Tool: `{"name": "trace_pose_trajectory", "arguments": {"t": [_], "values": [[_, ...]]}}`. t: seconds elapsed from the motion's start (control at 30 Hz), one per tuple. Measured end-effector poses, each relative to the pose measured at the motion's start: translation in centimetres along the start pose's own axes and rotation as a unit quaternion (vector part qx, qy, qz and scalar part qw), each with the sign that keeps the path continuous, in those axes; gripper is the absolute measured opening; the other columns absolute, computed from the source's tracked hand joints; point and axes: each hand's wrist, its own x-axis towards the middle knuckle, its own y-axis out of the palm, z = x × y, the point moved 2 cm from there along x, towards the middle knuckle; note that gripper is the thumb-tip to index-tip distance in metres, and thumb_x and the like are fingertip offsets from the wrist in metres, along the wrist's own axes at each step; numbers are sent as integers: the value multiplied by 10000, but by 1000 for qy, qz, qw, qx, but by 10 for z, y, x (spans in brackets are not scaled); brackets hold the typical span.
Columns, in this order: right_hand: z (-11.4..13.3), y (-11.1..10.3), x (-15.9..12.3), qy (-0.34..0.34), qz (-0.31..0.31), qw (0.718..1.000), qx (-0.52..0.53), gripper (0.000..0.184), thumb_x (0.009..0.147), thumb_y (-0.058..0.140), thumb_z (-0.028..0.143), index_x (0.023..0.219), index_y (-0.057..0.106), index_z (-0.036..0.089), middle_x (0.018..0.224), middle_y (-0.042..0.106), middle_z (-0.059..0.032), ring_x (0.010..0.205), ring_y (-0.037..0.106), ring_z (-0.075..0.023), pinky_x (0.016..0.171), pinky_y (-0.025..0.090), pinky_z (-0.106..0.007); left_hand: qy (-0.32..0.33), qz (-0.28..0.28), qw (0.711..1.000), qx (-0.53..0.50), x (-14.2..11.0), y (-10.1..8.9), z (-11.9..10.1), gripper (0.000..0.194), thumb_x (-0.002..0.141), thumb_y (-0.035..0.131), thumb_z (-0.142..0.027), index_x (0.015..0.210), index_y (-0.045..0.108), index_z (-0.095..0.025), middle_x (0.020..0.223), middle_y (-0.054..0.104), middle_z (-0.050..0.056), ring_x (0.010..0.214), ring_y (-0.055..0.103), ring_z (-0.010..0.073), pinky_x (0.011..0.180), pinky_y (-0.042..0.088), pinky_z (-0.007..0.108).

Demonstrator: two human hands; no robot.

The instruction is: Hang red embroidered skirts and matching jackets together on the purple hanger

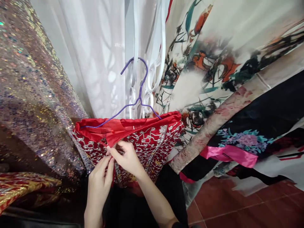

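A red skirt (147, 139) with silver and gold embroidery hangs in front of me, its red satin waistband (166, 118) uppermost. Inside the waistband sits a purple hanger (140, 95), hooked on a white scrolled metal piece (135, 41). My right hand (127, 156) pinches the loose satin edge at the front opening of the skirt. Just below and to the left, my left hand (101, 172) has its fingertips pressed together on the same opening, touching the right fingertips. What lies between the fingertips, whether a fastening or only cloth, is hidden.
Sequinned cloth (35, 79) hangs at the left, beside a white curtain (95, 47). White floral fabric (201, 63) fills the right, with a black embroidered garment (256, 126) and a pink band (230, 155) below. Red floor tiles (225, 202) show at lower right.
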Motion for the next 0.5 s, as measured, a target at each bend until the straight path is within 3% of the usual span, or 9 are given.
{"name": "trace_pose_trajectory", "arguments": {"t": [0.07,0.17,0.27,0.4,0.5], "values": [[2,-1,2,16,12,999,50,197,881,652,394,829,680,206,774,721,-16,724,673,-156,795,564,-312,17,-27,1000,1,5,-9,0,198,949,597,-298,1047,746,-213,1051,715,72,960,697,193,871,524,267],[1,0,6,31,8,994,106,186,887,647,393,892,655,207,771,719,-12,755,698,-164,859,571,-333,10,-66,998,20,15,-25,-1,169,906,680,-309,1035,769,-246,863,657,16,725,624,140,728,501,251],[2,1,9,24,-5,996,86,133,867,653,343,868,648,210,791,715,-18,819,700,-177,877,564,-334,-26,-78,996,39,21,-36,-1,170,905,684,-351,1004,772,-245,780,688,-12,591,572,112,644,476,239],[5,1,8,21,-15,999,40,94,839,652,304,855,650,212,843,695,-14,800,658,-158,806,556,-293,-98,-74,992,25,28,-36,6,258,920,623,-416,1047,752,-232,912,777,22,784,723,175,811,546,277],[7,1,4,0,-11,1000,19,116,880,605,323,898,646,215,907,679,-21,855,637,-154,842,544,-289,-126,-67,989,-35,36,-27,7,338,933,566,-471,1074,747,-223,986,780,45,887,735,199,849,565,294]]}}
